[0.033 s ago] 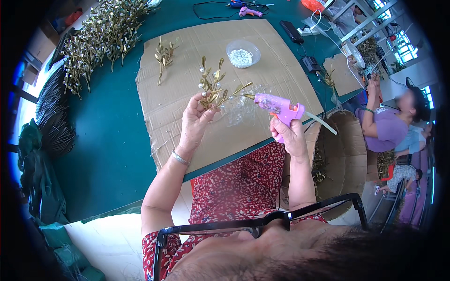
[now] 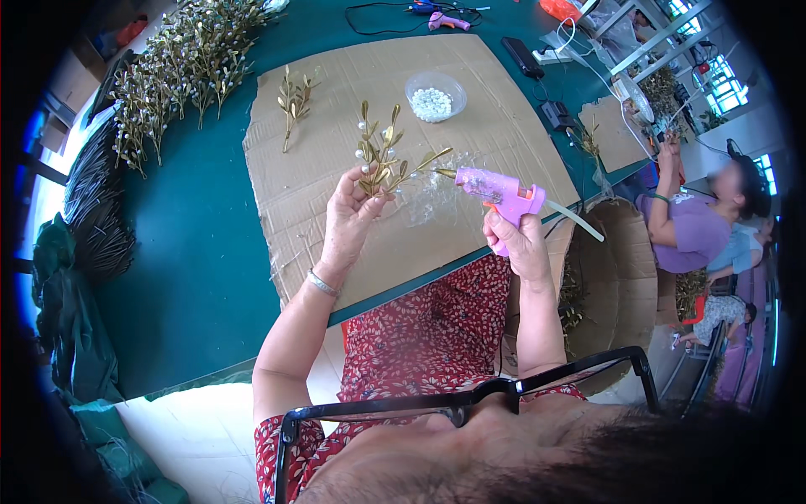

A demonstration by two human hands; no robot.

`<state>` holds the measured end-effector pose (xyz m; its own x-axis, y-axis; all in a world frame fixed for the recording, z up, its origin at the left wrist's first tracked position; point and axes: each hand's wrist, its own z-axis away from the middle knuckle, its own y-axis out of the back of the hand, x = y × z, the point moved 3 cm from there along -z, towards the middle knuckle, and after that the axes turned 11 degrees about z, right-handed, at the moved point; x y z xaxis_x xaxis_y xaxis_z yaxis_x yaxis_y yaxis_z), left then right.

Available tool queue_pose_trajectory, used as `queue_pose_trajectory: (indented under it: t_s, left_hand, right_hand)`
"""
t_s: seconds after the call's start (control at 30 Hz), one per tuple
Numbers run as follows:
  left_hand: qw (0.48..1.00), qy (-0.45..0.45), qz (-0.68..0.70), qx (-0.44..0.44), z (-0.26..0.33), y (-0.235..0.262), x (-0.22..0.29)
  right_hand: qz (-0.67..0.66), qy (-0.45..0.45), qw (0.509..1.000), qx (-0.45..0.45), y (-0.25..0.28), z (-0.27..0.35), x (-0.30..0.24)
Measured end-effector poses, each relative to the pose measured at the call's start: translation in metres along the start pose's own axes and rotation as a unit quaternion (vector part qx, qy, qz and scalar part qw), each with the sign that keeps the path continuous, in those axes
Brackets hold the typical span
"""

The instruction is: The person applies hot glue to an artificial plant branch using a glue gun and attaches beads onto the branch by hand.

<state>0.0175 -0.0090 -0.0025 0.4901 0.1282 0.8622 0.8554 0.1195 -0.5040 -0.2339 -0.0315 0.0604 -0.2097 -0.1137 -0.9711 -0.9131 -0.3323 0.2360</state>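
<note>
Between the fingers of my left hand is a gold artificial leaf sprig with several white pearl beads on it, held up over the cardboard sheet. My right hand grips the handle of a pink hot glue gun, a pale glue stick jutting from its back. The gun's nozzle points left, close to the sprig's right-hand leaves; whether they touch I cannot tell. Strings of clear dried glue lie below the nozzle. Beyond stands a clear bowl of white beads.
Another gold sprig lies on the cardboard's far left. A heap of beaded sprigs and dark stems fill the table's left. A second glue gun and black adapters lie far back. To the right, a person in purple sits working.
</note>
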Motion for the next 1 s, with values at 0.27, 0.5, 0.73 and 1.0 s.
queue_pose_trajectory:
  t_s: [0.27, 0.5, 0.73, 1.0]
  left_hand:
    - [1.000, 0.008, -0.003, 0.006, 0.001, -0.001, 0.001]
    - [0.999, 0.007, 0.029, 0.017, -0.002, 0.007, -0.003]
    - [0.992, 0.007, 0.115, 0.059, -0.006, 0.013, -0.001]
    - [0.993, 0.007, 0.108, 0.053, -0.006, 0.016, -0.003]
  right_hand:
    - [-0.012, 0.000, 1.000, 0.003, 0.002, 0.000, 0.004]
    - [-0.063, 0.015, 0.998, -0.015, -0.002, -0.003, -0.006]
    - [-0.016, -0.027, 0.998, 0.053, 0.029, -0.049, 0.046]
    - [0.231, -0.092, 0.968, 0.011, 0.038, -0.059, 0.066]
